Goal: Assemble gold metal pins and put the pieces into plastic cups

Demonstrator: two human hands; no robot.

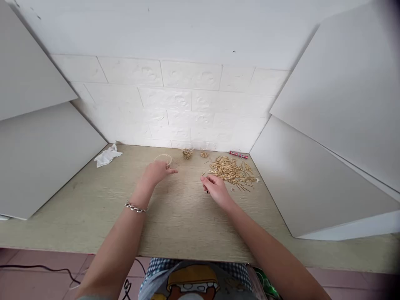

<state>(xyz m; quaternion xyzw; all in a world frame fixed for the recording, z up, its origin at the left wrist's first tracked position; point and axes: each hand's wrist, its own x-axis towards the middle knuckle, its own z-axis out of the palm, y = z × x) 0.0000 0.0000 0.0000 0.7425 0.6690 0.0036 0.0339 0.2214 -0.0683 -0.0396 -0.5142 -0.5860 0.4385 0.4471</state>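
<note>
My left hand [158,171] is at a clear plastic cup [163,156], its fingers bent down over the near side and partly hidden. Its thumb sticks out to the right, apart from the fingers. My right hand [215,189] is closed in a pinch, with the tip of a thin gold-coloured rod [203,173] showing above thumb and forefinger. Just beyond it spreads a loose pile of thin gold-coloured rods [229,170]. Between the hands, farther back, stand a clear cup of small gold-coloured pieces [187,154] and a smaller clear container with a few gold-coloured pieces [204,154].
A red patterned tube-like packet [238,154] lies behind the pile. Crumpled white tissue [108,156] rests at the back left of the wooden table [193,233]. White panels [328,175] flank both sides, and a white brick-patterned wall [175,100] closes off the back.
</note>
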